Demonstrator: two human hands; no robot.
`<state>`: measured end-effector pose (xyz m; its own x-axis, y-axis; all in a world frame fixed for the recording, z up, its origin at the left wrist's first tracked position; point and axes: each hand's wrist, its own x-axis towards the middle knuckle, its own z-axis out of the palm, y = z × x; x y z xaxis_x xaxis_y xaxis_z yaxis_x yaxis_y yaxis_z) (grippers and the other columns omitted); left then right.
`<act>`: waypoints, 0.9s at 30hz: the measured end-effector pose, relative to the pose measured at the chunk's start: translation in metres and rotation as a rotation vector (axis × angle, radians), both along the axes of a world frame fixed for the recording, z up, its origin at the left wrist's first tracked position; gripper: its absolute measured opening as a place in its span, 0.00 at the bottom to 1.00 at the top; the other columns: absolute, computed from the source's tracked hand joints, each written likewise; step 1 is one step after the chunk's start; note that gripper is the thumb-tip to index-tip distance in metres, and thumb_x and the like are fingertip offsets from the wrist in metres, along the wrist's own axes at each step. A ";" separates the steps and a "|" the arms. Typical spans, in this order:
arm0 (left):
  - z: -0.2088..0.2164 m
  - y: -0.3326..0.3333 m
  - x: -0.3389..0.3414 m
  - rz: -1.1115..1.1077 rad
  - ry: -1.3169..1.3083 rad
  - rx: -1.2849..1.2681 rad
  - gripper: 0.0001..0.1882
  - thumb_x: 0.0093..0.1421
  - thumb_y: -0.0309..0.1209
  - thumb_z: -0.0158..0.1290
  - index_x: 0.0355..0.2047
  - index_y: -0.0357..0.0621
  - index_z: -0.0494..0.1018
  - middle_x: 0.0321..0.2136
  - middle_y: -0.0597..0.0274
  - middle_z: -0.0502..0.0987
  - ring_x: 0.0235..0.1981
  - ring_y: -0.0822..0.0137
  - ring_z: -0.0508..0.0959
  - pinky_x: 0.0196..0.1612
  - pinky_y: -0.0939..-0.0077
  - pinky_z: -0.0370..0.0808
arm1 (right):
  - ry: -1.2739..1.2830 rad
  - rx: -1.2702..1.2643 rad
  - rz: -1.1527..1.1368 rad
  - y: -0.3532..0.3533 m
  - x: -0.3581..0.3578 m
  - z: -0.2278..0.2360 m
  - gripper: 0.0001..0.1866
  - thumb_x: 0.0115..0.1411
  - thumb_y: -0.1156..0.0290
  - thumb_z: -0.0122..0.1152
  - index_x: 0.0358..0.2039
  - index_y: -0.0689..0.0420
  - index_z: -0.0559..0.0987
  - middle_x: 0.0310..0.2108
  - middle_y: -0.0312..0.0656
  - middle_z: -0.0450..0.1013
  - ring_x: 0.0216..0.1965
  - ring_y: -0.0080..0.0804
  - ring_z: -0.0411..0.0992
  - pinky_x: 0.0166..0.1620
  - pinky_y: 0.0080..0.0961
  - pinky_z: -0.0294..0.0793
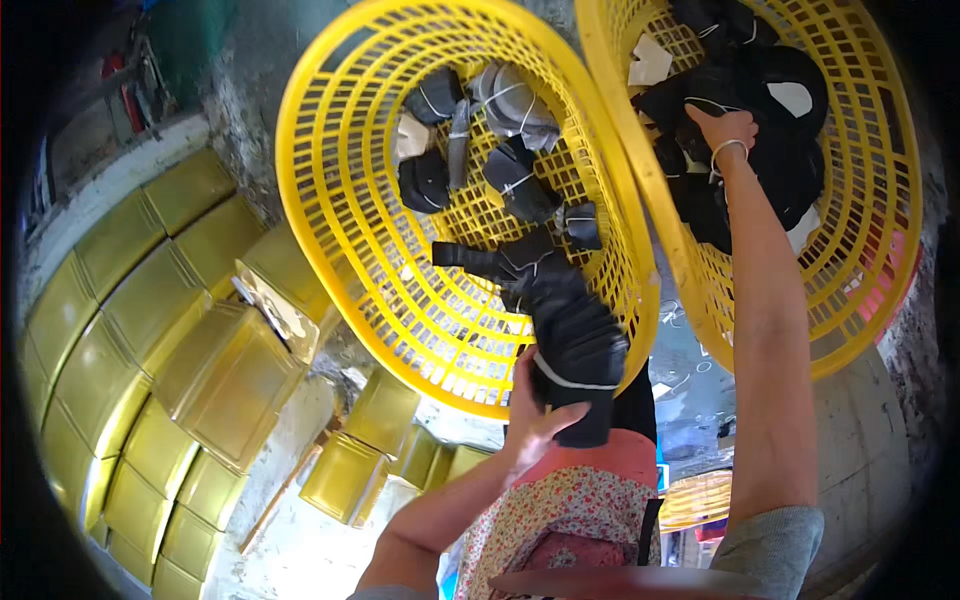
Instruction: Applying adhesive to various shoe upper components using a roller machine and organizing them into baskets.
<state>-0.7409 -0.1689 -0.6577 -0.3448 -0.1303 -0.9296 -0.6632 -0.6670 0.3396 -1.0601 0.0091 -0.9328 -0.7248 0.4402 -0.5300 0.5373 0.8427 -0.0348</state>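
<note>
My left hand [536, 412] is closed around a thick bundle of black pieces [580, 345], stacked together and bound with a white band. The bundle is tilted over the near rim of the left yellow plastic basket [345, 290]. Inside that basket lie several smaller tied bundles, among them a grey one [515, 105] and a dark one [522, 180]. My right arm reaches into the right yellow basket [690, 290]. There my right hand [722, 130] grips a black tied bundle [690, 100] among a heap of black pieces [770, 165]; its fingertips are partly hidden.
Gold-coloured metal tins [110, 360] are stacked along the left, with more tins [345, 475] below the left basket. A wooden stick [283, 495] leans near them. A floral apron [560, 500] shows at the bottom, and another yellow basket [697, 500] sits lower right.
</note>
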 end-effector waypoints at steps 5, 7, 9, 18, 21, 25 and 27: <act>0.001 0.000 0.079 0.049 -0.189 -0.051 0.46 0.40 0.25 0.63 0.57 0.37 0.48 0.50 0.51 0.61 0.51 0.61 0.66 0.56 0.67 0.63 | 0.037 0.140 0.293 -0.064 0.021 0.012 0.45 0.38 0.47 0.71 0.53 0.57 0.64 0.54 0.57 0.59 0.57 0.58 0.56 0.55 0.47 0.61; 0.002 -0.002 0.085 0.012 -0.140 -0.077 0.47 0.41 0.25 0.63 0.57 0.37 0.47 0.50 0.51 0.62 0.51 0.61 0.66 0.56 0.67 0.63 | 0.115 0.132 0.444 -0.075 0.029 0.006 0.43 0.39 0.49 0.70 0.53 0.54 0.64 0.54 0.57 0.59 0.56 0.60 0.56 0.54 0.49 0.60; 0.006 -0.008 0.074 -0.060 -0.028 -0.109 0.48 0.42 0.23 0.62 0.58 0.37 0.45 0.51 0.51 0.61 0.53 0.60 0.66 0.57 0.68 0.63 | 0.132 0.224 0.499 -0.080 0.029 -0.007 0.42 0.40 0.50 0.70 0.53 0.50 0.62 0.54 0.56 0.60 0.55 0.64 0.55 0.55 0.52 0.57; 0.044 -0.014 0.076 0.348 -0.262 0.120 0.34 0.48 0.22 0.56 0.55 0.38 0.54 0.46 0.55 0.67 0.48 0.64 0.70 0.52 0.70 0.69 | 0.423 -0.248 0.053 -0.039 0.039 0.067 0.49 0.32 0.49 0.74 0.46 0.63 0.57 0.43 0.59 0.68 0.43 0.54 0.69 0.50 0.38 0.65; 0.078 -0.012 0.088 0.442 -0.250 0.301 0.28 0.49 0.25 0.54 0.51 0.39 0.58 0.42 0.56 0.69 0.44 0.64 0.73 0.49 0.70 0.72 | 0.678 -0.510 -0.215 -0.044 0.051 0.149 0.44 0.38 0.60 0.73 0.45 0.63 0.52 0.41 0.50 0.61 0.40 0.35 0.64 0.46 0.29 0.67; 0.137 -0.008 0.088 0.429 -0.228 0.232 0.19 0.51 0.35 0.52 0.43 0.41 0.69 0.36 0.55 0.76 0.39 0.59 0.77 0.44 0.64 0.75 | 0.603 -1.135 -0.502 -0.083 0.110 0.321 0.40 0.43 0.69 0.69 0.48 0.60 0.50 0.41 0.46 0.61 0.36 0.32 0.64 0.40 0.28 0.70; 0.154 -0.015 0.108 0.244 -0.051 -0.084 0.21 0.50 0.35 0.54 0.43 0.39 0.68 0.37 0.58 0.74 0.41 0.63 0.75 0.47 0.68 0.72 | 0.705 -0.771 -0.319 -0.106 0.162 0.369 0.39 0.46 0.77 0.64 0.51 0.58 0.47 0.42 0.44 0.61 0.37 0.25 0.64 0.34 0.21 0.71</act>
